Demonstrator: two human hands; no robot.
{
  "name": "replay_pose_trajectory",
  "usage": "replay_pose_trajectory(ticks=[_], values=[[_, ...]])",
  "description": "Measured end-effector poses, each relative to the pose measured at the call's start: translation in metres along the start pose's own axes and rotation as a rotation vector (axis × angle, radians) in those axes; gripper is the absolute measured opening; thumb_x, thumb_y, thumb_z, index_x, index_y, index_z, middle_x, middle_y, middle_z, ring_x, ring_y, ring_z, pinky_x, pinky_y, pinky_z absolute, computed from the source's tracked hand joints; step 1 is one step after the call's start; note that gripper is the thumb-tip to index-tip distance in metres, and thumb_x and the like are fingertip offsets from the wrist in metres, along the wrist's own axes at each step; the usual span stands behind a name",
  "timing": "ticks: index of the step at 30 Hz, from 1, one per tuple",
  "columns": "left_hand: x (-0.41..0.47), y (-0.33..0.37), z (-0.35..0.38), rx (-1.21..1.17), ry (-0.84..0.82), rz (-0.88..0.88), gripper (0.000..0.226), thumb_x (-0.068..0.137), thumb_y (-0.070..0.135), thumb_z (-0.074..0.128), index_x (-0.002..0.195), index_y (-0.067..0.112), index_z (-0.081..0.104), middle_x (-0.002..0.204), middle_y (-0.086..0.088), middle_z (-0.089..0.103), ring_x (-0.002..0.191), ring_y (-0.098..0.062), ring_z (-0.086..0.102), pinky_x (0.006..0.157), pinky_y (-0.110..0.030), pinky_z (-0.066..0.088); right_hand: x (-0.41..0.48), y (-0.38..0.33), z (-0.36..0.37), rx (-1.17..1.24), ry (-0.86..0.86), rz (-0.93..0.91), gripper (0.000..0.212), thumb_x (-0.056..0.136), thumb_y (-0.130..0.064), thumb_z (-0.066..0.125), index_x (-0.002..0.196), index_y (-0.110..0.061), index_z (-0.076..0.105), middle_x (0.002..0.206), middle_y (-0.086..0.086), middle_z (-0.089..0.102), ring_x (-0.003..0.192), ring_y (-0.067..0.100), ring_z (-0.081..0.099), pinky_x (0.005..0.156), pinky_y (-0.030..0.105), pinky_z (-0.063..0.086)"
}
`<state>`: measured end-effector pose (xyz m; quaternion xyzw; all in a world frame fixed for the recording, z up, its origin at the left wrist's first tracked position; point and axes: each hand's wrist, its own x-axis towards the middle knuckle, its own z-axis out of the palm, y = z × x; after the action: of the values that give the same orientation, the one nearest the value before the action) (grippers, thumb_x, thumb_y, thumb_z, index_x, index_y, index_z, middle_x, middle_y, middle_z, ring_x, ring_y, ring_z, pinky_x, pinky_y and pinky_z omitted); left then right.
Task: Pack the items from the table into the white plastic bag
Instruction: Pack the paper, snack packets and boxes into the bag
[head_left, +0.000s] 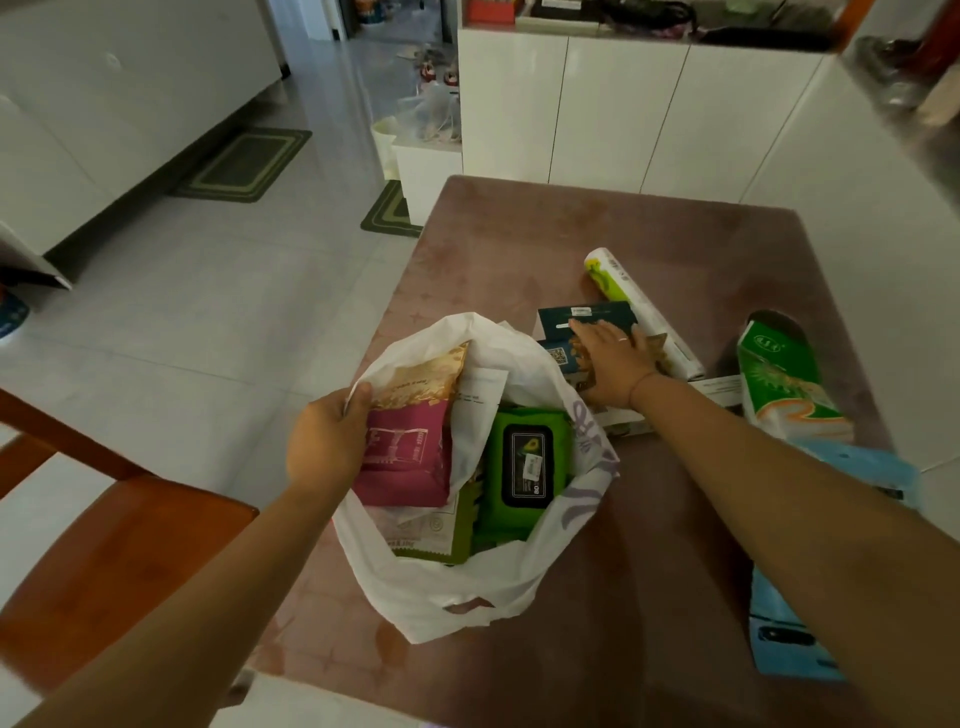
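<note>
My arms are bare, without sleeves. My right hand (613, 364) wears a thin ring; a thin band circles its wrist.

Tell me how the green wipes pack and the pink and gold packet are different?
The green wipes pack lies flat down in the white plastic bag, with no hand on it; the pink and gold packet stands at the bag's mouth, gripped by the left hand. The wipes pack has a dark lid on its face; the packet shows only printed pink and gold. Both are soft packs already in the bag.
</note>
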<state>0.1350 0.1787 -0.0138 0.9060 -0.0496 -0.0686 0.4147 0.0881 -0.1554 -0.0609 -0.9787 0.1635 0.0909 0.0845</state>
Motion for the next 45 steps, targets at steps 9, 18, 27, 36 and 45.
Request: replay_pose_trajectory(ticks=[9, 18, 27, 36, 45], values=[[0.0, 0.001, 0.001, 0.047, 0.037, 0.0, 0.042, 0.098, 0.042, 0.035, 0.075, 0.015, 0.056, 0.063, 0.0, 0.059, 0.059, -0.015, 0.058, 0.051, -0.022, 0.041, -0.004, 0.002, 0.0, -0.079, 0.29, 0.098, 0.034, 0.079, -0.033, 0.063, 0.101, -0.008, 0.062, 0.115, 0.014, 0.056, 0.107, 0.035, 0.05, 0.09, 0.043, 0.041], [0.001, 0.001, -0.003, 0.075, 0.052, 0.025, 0.047, 0.098, 0.042, 0.034, 0.084, 0.009, 0.064, 0.074, -0.011, 0.066, 0.069, -0.027, 0.063, 0.066, -0.035, 0.053, -0.079, -0.012, -0.102, 0.818, 0.731, 0.382, 0.041, 0.071, -0.039, 0.073, 0.1, -0.012, 0.064, 0.099, 0.005, 0.066, 0.086, 0.021, 0.063, 0.074, 0.032, 0.051], [0.002, 0.005, -0.004, 0.112, 0.043, 0.017, 0.046, 0.099, 0.038, 0.033, 0.076, 0.008, 0.058, 0.067, -0.007, 0.059, 0.066, -0.025, 0.057, 0.055, -0.027, 0.038, -0.139, -0.091, -0.007, 1.687, -0.438, 0.49, 0.015, 0.086, -0.025, 0.062, 0.09, -0.013, 0.069, 0.075, 0.006, 0.075, 0.068, 0.02, 0.071, 0.077, 0.038, 0.056], [0.003, -0.002, -0.009, 0.059, 0.039, 0.011, 0.04, 0.099, 0.038, 0.035, 0.09, 0.011, 0.063, 0.071, -0.005, 0.061, 0.068, -0.024, 0.061, 0.059, -0.026, 0.041, -0.058, -0.12, 0.023, 1.574, -0.097, 0.489, 0.059, 0.081, -0.041, 0.063, 0.129, -0.01, 0.05, 0.119, 0.007, 0.065, 0.107, 0.027, 0.063, 0.098, 0.043, 0.048], [0.009, -0.005, -0.007, 0.101, 0.068, -0.002, 0.044, 0.099, 0.037, 0.035, 0.103, 0.008, 0.068, 0.078, -0.004, 0.061, 0.067, -0.018, 0.056, 0.062, -0.028, 0.043, -0.055, -0.103, 0.025, 0.42, 0.217, 0.344, 0.055, 0.086, -0.05, 0.05, 0.128, -0.015, 0.047, 0.127, 0.013, 0.044, 0.12, 0.032, 0.044, 0.098, 0.044, 0.04]])
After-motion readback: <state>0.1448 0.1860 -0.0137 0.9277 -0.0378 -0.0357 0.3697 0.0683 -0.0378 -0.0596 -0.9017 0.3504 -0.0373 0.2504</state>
